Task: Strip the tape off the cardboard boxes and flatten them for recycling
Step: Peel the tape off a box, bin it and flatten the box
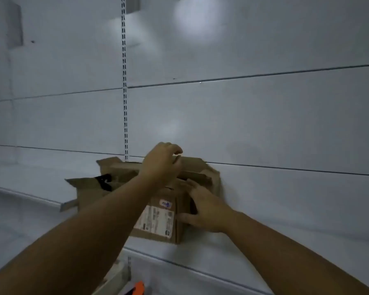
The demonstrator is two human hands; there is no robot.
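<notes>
My left hand (161, 162) reaches over a brown cardboard box (198, 167), fingers curled round the top edge of its rear flap. My right hand (205, 207) lies flat on the box's right side, fingers straight and spread, gripping nothing. The box sits on a white shelf (200, 258) against a white panelled wall (264, 124), flaps raised, edges torn and creased. A white shipping label (156, 220) covers its front. Its print, and the purple writing on a small sticker (165, 203) above, are too blurred to read. A black mark (104, 180) shows on the left flap.
</notes>
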